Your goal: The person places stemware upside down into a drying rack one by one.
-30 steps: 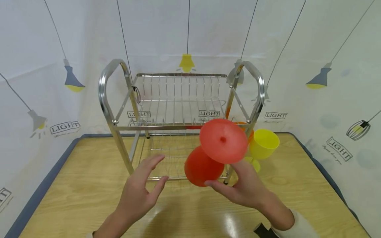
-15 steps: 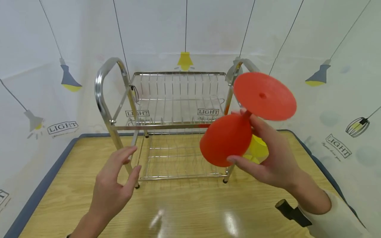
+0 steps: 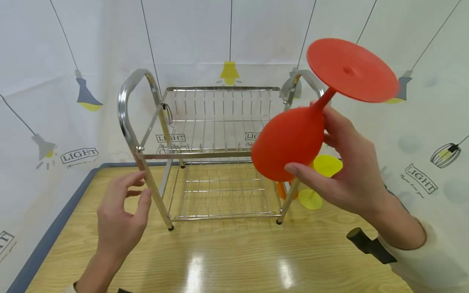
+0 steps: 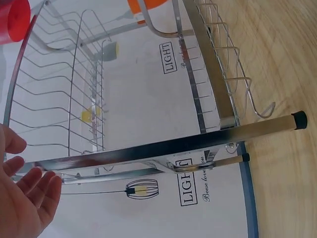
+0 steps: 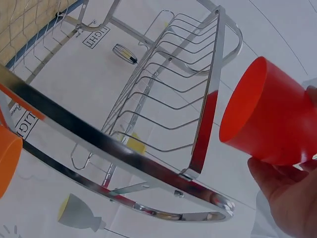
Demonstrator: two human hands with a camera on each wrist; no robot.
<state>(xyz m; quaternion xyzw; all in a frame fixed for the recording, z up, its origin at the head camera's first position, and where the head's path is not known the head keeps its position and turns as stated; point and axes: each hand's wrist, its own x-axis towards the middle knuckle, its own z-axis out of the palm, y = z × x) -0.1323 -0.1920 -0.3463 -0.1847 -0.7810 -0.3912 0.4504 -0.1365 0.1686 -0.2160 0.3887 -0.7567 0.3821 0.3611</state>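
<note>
A red plastic goblet [image 3: 291, 142] is tipped with its round foot up and its bowl slanting down to the left. My right hand [image 3: 351, 167] grips it around the bowl, thumb in front, in the air before the rack's right side. In the right wrist view the goblet's open rim [image 5: 242, 99] faces the rack. My left hand [image 3: 122, 207], fingers loosely bent, holds nothing; its fingertips are close to the left post of the two-tier metal dish rack [image 3: 205, 154]. Whether they touch it I cannot tell.
Behind the rack's right legs a yellow goblet [image 3: 310, 199] stands on the wooden table [image 3: 234, 252], partly hidden by my right hand. An orange item [image 3: 282, 190] shows beside it. A lamp-print wall covering [image 3: 205, 36] surrounds the table.
My right hand has raised the red goblet and carried it rightward, away from the lower tier's front. My left hand has drawn back to the left, its fingers staying loosely bent.
</note>
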